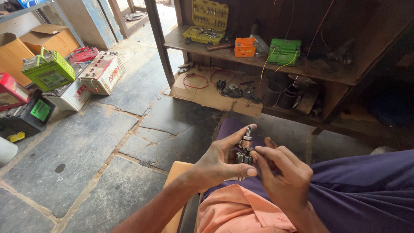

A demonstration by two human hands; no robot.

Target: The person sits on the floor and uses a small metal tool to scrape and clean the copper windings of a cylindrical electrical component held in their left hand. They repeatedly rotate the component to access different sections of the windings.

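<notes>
A small metal motor armature (pixel 246 146) with a toothed shaft end stands upright between my two hands, over my lap. My left hand (pixel 217 162) wraps it from the left, thumb along the bottom and forefinger up by the shaft tip. My right hand (pixel 282 172) pinches its middle from the right with fingertips. I sit with purple trousers (pixel 358 185) and a peach cloth (pixel 235 213) on my lap.
A wooden workbench shelf (pixel 258 56) ahead carries a yellow socket-tool case (pixel 208 21), an orange box (pixel 245 46) and a green box (pixel 284 51) with wires. Cardboard (pixel 207 92) with parts lies below. Several batteries (pixel 101 71) and boxes stand on the stone floor at left.
</notes>
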